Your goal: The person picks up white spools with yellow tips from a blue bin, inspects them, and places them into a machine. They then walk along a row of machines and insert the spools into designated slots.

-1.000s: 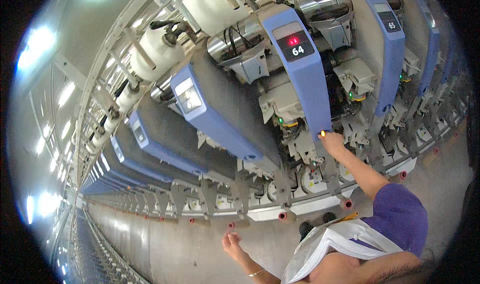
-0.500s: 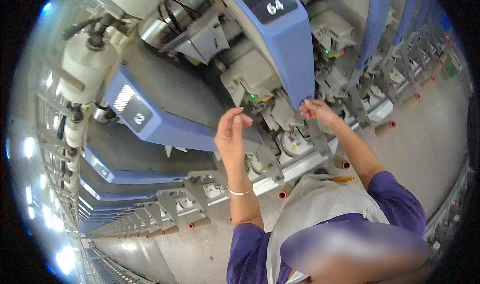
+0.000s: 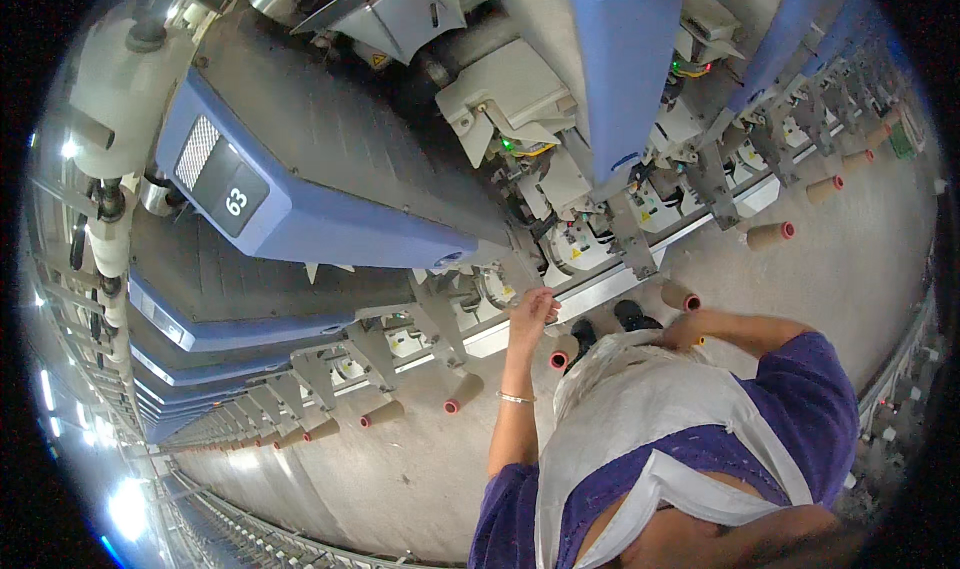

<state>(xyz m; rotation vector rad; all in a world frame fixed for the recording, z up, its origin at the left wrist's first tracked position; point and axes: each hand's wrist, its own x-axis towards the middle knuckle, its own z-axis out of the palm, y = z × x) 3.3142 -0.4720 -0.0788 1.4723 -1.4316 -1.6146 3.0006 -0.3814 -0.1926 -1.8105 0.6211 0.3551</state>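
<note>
My left hand (image 3: 533,311), a bracelet at its wrist, hovers in front of the machine's pale metal rail (image 3: 600,291). Its fingers are curled together, and whatever they may hold is too small to make out. Below that hand is a brown tapered tube with a red end (image 3: 562,352). My right hand (image 3: 685,331) is down at the front of my white apron (image 3: 660,399), its fingers hidden in the cloth. Beside it sits another brown tube with a red end (image 3: 681,297). A yellow-tipped item (image 3: 701,341) shows at the apron's edge.
Ahead runs a long textile machine with blue housings (image 3: 340,219) jutting toward me. Between two of them is a grey unit with a green light (image 3: 507,145). Metal brackets (image 3: 632,244) stick out along the rail. Several more brown tubes (image 3: 770,235) line the grey floor (image 3: 330,489).
Both hands have come down and back from the machine's working units. My right hand has gone to the apron, and my left hand's fingers have curled in. The view has shifted along the machine.
</note>
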